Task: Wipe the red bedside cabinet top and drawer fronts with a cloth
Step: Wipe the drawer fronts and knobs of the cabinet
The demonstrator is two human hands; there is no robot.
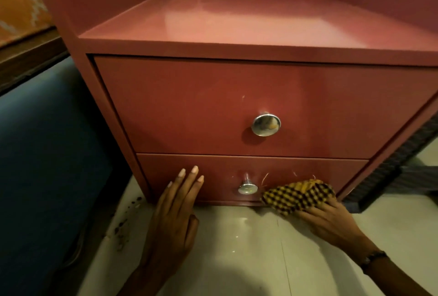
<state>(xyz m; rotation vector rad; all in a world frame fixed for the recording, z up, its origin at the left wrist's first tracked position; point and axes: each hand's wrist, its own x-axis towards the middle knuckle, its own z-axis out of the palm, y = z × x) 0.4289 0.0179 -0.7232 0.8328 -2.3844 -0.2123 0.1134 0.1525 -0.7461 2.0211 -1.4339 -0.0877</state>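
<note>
Yellow-and-black checked cloth (299,195) is bunched under your right hand (331,221), pressed on the right part of the lower red drawer front (220,177), low down by the floor. Right fingers are closed over the cloth. Your left hand (174,210) is flat and open, holding nothing, fingertips (194,169) resting on the left part of the same drawer front, likely bracing it shut. Hands are well apart, with the small round metal knob (248,187) between them.

Step, as I read it: wiping the lower drawer front, right side. The glossy red bedside cabinet (260,23) sits on pale floor tile (237,248); its top looks shiny and bare. The upper drawer front (189,106) shows a faint scuff above its large round metal knob (266,124); can't tell if either is wiped.

Next move calls for sweeping the cloth left across the panel, working round the small knob's stem, and shifting your left hand off the panel so that patch gets covered.

No brands, labels or readable writing anywhere.
</note>
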